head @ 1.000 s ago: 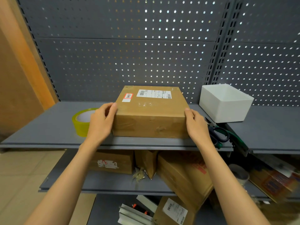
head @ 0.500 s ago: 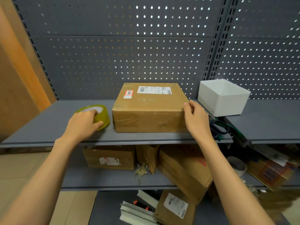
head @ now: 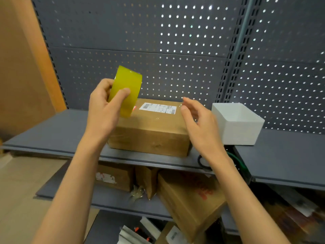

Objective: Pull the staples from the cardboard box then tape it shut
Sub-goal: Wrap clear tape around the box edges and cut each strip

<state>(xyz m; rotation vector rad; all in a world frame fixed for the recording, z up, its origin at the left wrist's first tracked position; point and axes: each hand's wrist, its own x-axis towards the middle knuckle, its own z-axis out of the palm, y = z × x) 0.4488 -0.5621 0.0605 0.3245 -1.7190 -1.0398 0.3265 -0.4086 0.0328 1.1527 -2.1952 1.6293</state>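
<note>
Left hand (head: 103, 110) grips the yellow tape roll (head: 125, 90) above the cardboard box (head: 151, 131) on the shelf (head: 58, 131); right hand (head: 198, 124) hovers open beside it. Roll looks light, rigid, slick; best held by its rim.

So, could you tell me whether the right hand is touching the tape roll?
Apart. The head view shows the right hand open, with cardboard box visible between it and the tape roll held by the left hand.
</note>
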